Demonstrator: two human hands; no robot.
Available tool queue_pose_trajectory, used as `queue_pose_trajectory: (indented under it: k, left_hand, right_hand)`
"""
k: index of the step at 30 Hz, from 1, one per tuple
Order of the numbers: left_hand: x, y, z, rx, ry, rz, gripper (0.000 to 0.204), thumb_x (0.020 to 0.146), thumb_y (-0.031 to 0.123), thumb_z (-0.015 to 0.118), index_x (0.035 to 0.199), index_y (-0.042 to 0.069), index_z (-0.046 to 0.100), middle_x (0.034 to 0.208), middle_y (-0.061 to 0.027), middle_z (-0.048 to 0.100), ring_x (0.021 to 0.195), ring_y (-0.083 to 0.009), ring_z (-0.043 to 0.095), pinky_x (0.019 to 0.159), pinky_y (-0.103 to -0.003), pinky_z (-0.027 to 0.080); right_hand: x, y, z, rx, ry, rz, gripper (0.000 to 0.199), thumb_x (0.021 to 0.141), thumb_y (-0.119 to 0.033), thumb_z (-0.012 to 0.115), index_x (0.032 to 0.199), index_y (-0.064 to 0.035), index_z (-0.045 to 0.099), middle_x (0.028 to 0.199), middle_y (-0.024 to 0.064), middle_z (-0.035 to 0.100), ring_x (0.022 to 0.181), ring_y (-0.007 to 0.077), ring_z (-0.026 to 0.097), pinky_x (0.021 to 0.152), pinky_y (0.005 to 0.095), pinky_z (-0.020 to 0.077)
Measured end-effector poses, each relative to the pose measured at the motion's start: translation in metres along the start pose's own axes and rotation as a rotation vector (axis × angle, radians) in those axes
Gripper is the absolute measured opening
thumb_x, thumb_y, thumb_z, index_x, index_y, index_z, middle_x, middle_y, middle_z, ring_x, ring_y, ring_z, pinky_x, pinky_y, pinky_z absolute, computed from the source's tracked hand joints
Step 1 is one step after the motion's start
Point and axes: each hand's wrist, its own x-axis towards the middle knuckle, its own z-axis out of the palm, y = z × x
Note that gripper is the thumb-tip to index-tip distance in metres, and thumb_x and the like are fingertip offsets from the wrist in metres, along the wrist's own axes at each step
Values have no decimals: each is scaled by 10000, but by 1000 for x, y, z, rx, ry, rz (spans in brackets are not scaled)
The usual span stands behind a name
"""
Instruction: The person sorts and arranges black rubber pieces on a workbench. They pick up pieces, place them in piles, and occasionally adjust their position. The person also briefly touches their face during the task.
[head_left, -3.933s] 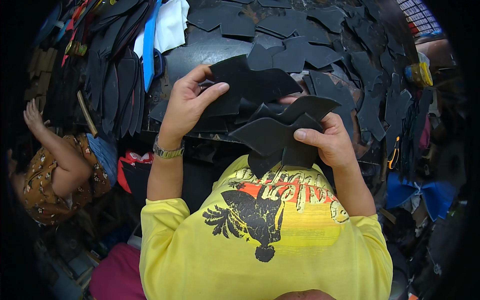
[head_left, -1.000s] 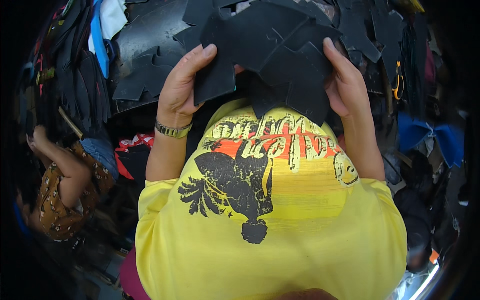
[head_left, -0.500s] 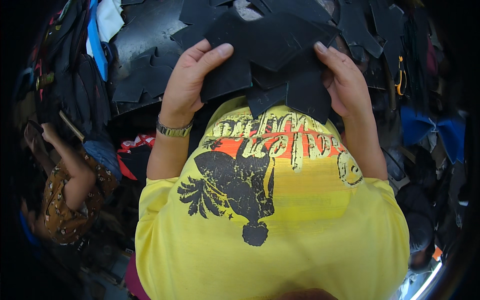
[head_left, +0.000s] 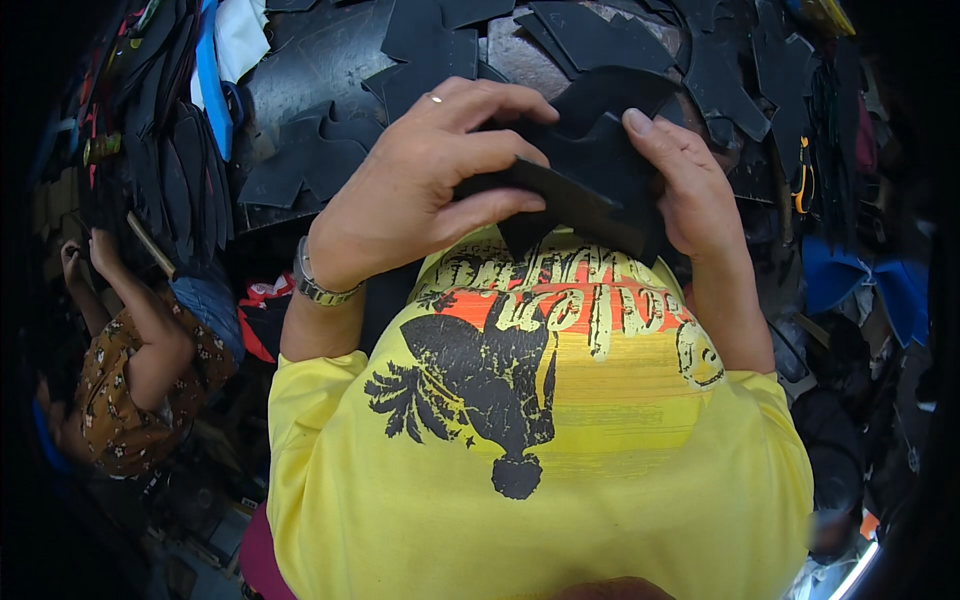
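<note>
Cluttered workroom, head view: dark worktable above, shadowed floor to either side.
Worktable [head_left: 305,85]: dark top, scuffed, pale sheen of reflected light on its bare upper-left part; front edge appears bowed through the lens. Floor, lower left [head_left: 205,540]: dim, crowded with low items, mostly too dark to identify. Far left: tan blocks or cartons [head_left: 52,200], blurred. Left of the table: slim wooden bar [head_left: 150,245], tilted. Lower left: magenta surface [head_left: 258,560], seat or cloth, cannot tell. Right side: blue sheet-like item [head_left: 870,285], low, beyond the table. Lower right: bright white strip [head_left: 855,574], slanted, source unclear.
</note>
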Motion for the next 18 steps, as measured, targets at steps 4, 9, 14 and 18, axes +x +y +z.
queue_pose_trajectory:
  k: [4,9,14,18]
  left_hand:
    - [4,2,9,-19,-65,-4,223,778,103,828,964,39,723,1125,-97,681,1012,-265,643,856,-339,504]
    - [-19,-11,-6,-251,41,-65,208,777,73,837,937,-13,736,994,-96,716,865,-225,682,787,-316,531]
    - [-59,-16,-7,-763,405,-549,309,826,15,818,1106,-28,695,1067,-46,709,978,-111,658,869,-260,529]
    - [-67,-21,16,-917,315,-432,621,830,23,808,1381,-7,522,1154,-66,680,1074,-118,643,978,-276,507]
  right_hand:
    - [2,6,2,-61,65,-90,265,1032,-293,620,1061,-40,692,1010,13,716,900,91,700,818,271,583]
    - [-2,-14,-35,187,112,-426,183,1041,-198,584,1092,-69,703,1133,72,732,1056,221,711,908,448,585]
    - [-8,-40,-80,470,-47,-464,315,1052,-159,525,1311,-24,643,1352,144,652,1239,292,629,1085,476,476]
    - [-1,-25,-72,389,117,-374,184,1021,-116,590,1159,-19,663,1165,109,720,1082,265,701,959,459,567]
